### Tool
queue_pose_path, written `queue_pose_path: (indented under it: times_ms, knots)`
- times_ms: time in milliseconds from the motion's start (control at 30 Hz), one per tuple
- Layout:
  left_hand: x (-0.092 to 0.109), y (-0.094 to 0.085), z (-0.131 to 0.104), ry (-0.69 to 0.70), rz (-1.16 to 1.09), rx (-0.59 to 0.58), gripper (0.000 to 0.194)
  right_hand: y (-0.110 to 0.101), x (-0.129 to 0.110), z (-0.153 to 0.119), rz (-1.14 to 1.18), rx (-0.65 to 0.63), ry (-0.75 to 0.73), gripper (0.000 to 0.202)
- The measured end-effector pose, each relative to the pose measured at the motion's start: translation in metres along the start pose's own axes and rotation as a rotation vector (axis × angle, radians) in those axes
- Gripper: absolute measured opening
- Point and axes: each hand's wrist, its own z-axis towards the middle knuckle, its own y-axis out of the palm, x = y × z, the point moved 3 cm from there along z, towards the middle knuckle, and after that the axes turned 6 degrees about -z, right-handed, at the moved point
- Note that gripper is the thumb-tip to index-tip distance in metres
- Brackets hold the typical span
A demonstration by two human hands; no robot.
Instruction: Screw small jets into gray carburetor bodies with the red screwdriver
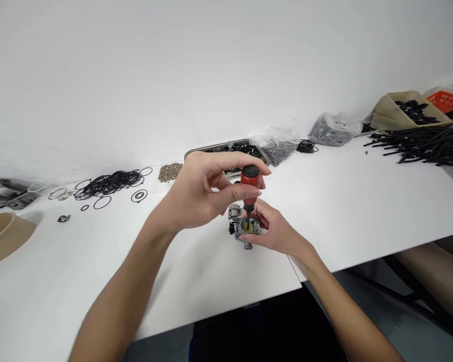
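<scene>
My left hand (207,188) is closed round the red handle of a screwdriver (250,183) with a black cap. The screwdriver stands nearly upright, its dark shaft pointing down into the round opening of a small grey metal part (234,212), where a yellowish disc shows. Whether the tip touches the disc cannot be made out. My right hand (274,229) grips the right side of this metal part, with the fingers partly hidden behind it and the screwdriver. The part rests on the white table (204,286).
Black rings (111,184) and brass-coloured pieces (170,172) lie left of a metal tray (266,157). Plastic bags (334,129), black tubes (426,143), a beige bin (396,113) and an orange basket (451,100) are at right. A beige container (17,234) stands far left.
</scene>
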Motion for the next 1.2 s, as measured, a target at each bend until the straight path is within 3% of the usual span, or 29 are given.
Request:
queue_pose_path:
  times_ms: [333,733,833,967,1067,1200]
  knots:
    - [0.004,0.004,-0.002,0.032,0.002,-0.106,0.023,0.001,0.001,0.000,0.023,-0.003,-0.013,0.048]
    - [0.003,0.000,-0.001,-0.010,-0.027,-0.080,0.018,-0.001,0.002,0.001,0.026,0.000,-0.036,0.035]
    - [0.013,-0.018,-0.001,0.079,-0.089,0.057,0.017,0.000,0.003,0.002,0.055,-0.005,-0.038,0.035]
    - [0.015,-0.056,-0.009,0.188,-0.069,0.382,0.015,0.000,0.005,0.001,0.070,-0.029,-0.041,0.036]
    - [-0.014,-0.078,-0.029,-0.007,0.006,0.564,0.018,-0.001,0.003,0.000,0.079,-0.022,-0.032,0.035]
    - [-0.077,-0.097,-0.078,-0.318,-0.027,0.697,0.033,-0.002,0.000,-0.001,0.051,-0.029,-0.030,0.034]
